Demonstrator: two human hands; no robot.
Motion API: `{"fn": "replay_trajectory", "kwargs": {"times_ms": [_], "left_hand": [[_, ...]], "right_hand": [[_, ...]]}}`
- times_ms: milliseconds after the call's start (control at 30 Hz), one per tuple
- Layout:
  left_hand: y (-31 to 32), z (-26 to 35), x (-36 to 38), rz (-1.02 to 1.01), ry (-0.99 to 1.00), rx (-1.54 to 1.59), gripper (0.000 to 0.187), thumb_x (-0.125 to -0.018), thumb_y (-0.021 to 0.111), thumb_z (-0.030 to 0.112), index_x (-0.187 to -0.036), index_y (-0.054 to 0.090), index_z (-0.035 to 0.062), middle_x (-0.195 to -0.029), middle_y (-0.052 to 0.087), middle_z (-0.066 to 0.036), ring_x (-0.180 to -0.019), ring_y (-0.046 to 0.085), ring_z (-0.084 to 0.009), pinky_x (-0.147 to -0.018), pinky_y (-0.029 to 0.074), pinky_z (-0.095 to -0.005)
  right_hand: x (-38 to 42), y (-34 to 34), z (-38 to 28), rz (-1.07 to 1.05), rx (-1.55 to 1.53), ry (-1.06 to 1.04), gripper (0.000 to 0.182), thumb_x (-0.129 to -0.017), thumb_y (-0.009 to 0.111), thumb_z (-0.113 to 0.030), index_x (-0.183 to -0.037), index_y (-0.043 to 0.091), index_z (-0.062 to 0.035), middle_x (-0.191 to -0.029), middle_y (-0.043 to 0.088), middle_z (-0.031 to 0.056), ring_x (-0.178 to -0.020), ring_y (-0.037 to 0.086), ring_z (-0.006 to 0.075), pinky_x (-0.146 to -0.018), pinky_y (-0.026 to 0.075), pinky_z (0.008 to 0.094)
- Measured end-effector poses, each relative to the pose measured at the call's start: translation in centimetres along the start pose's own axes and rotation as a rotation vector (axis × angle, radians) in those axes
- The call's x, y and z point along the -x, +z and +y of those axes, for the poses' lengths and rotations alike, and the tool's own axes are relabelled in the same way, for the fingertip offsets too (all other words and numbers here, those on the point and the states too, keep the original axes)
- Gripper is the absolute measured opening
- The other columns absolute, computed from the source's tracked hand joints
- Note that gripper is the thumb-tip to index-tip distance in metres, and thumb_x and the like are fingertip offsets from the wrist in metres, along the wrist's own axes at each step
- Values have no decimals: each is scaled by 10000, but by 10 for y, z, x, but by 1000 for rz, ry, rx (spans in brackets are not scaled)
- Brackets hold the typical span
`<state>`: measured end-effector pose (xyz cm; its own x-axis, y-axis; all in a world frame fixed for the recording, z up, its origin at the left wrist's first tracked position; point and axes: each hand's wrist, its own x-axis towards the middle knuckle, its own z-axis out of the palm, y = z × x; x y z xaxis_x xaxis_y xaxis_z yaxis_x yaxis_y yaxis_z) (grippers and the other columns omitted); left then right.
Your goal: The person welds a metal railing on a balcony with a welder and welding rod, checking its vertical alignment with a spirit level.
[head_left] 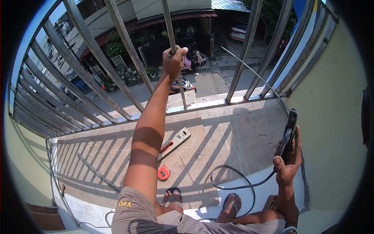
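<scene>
My left hand [173,61] is wrapped round an upright metal bar [168,27] of the railing, whose foot meets the bottom rail [212,104]. Low on the right, my right hand [289,165] grips a black welding electrode holder [289,130]. A long thin welding rod [251,69] sticks out of the holder, slanting up and left across the right-hand bars. From the holder's lower end a black cable [235,185] curls down to the floor. Between my arms, a spirit level [180,137] and a red tape measure [164,172] lie on the boards.
Wooden boards [230,136] striped with shadows cover the floor by my sandalled feet. A loose metal bar [95,169] lies at left. Pale walls [327,128] close in both sides. Beyond the railing, far below, are a street [214,80], people and a parked car [240,33].
</scene>
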<state>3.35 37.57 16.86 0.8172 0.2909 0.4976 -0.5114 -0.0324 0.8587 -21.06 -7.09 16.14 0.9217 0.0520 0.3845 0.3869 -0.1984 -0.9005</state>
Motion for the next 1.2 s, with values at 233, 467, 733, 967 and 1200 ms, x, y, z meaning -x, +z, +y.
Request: {"fn": "replay_trajectory", "kwargs": {"times_ms": [233,467,733,967,1200], "left_hand": [[-6,5,1,-89,-58,27,345,-943,698,202,-682,479,152,-538,423,41,-419,436,-90,-443,379,-279],[1,1,2,-6,-13,-3,347,-938,713,230,-692,480,156,-553,418,46,-435,443,-89,-454,389,-275],[-2,6,1,-51,-63,18,337,-942,704,233,-693,492,150,-546,414,42,-431,438,-89,-456,393,-279],[-4,7,1,-102,-57,20,330,-937,697,212,-695,482,148,-547,403,37,-431,438,-96,-462,397,-283],[-5,8,1,-97,-77,8,321,-931,695,195,-698,480,145,-560,388,38,-448,449,-104,-478,407,-290]], "right_hand": [[-3,7,3,-28,4,1,1153,-864,882,-440,-1690,237,41,-1545,505,226,-1409,502,297,-1202,372,420],[-5,8,5,-38,-28,-11,1140,-873,886,-401,-1693,229,42,-1559,503,218,-1413,505,277,-1211,365,400],[-8,15,5,-50,-47,22,1132,-875,886,-381,-1693,228,42,-1563,506,211,-1418,508,276,-1215,371,403],[-10,16,10,-57,-43,27,1129,-872,890,-379,-1696,234,28,-1563,506,207,-1403,521,272,-1197,393,392],[-12,18,10,-9,-80,-27,1146,-854,903,-376,-1701,237,15,-1517,531,186,-1344,546,252,-1164,415,365]]}}
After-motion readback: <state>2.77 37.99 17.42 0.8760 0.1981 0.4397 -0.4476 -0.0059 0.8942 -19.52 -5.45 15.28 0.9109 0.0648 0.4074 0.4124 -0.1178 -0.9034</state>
